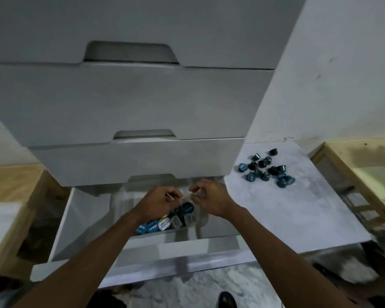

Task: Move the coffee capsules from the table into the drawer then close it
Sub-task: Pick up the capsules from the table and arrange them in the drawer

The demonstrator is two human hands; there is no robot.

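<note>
Many capsules, counter: a loose cluster of dark and blue coffee capsules (266,168) lies on the pale counter (298,210), right of the drawer unit and well apart from both hands.
Capsules, drawer: a smaller batch (169,221) sits in a clear bin (120,207) inside the open bottom drawer (60,230).
Orientation: short cone shapes with no marked long axis; on the counter some lie tipped on their sides, some show a flat foil face; those in the drawer lean with printed lids toward the camera.
Left hand (158,202): over the bin, fingers curled and nearly closed; something small and pale shows at the fingertips, what it is I cannot tell.
Right hand (209,196): just beside the left, fingers pinched loosely; whether it holds anything is unclear.
Progress: judged partway, most capsules not yet moved.
Risk: tipped capsules could roll off the counter edge if brushed; a release near the bin wall could drop one outside it; closing the drawer early would leave the counter batch behind.
Surroundings: closed upper drawers (129,103) above.
</note>
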